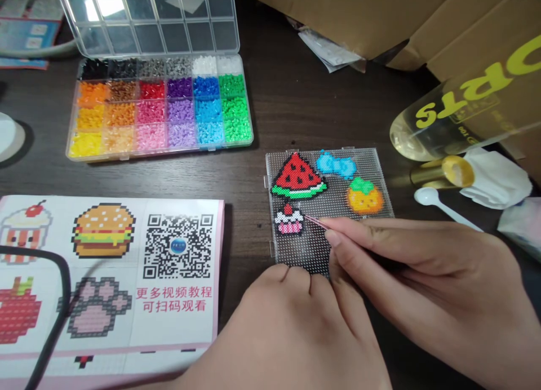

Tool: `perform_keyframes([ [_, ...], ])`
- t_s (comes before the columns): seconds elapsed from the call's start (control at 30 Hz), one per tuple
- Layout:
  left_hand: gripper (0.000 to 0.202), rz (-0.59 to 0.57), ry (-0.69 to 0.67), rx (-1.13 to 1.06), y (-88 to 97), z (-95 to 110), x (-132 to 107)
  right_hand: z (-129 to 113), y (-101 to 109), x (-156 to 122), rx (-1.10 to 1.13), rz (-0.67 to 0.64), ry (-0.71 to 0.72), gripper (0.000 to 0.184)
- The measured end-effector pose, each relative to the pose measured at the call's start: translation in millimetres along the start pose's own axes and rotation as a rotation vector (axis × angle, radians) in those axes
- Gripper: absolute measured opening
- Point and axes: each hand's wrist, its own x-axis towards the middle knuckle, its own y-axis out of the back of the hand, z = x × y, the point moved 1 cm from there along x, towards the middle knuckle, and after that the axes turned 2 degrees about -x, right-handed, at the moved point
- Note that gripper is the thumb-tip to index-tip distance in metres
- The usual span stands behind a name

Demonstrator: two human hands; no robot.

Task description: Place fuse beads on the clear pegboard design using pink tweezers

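Observation:
My right hand (406, 266) pinches a pair of thin tweezers (316, 222). Their tips reach the right side of a small cupcake of fuse beads (289, 220), white and pink with a red top. It sits on a clear pegboard (329, 240). A bead watermelon slice (298, 177), a light blue bow (336, 164) and an orange fruit with green leaves (364, 196) share the board. Curled over the board's near edge is my left hand (300, 322), knuckles up; its fingertips and anything in them are hidden.
An open sorting box (160, 108) of coloured beads stands at the back left. A pattern sheet (177, 328) lies at left, crossed by a dark blurred loop (63, 277). At right are a bottle (448, 119), a white spoon (431, 198) and tissue (494, 178). Cardboard (359, 12) stands behind.

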Motion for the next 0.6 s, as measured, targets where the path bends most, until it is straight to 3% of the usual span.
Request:
perform_keyframes([
  [0.6, 0.037, -0.015, -0.018, 0.019, 0.7, 0.1, 2.3, 0.0, 0.7, 1.9, 0.012, -0.001, 0.044, 0.034],
])
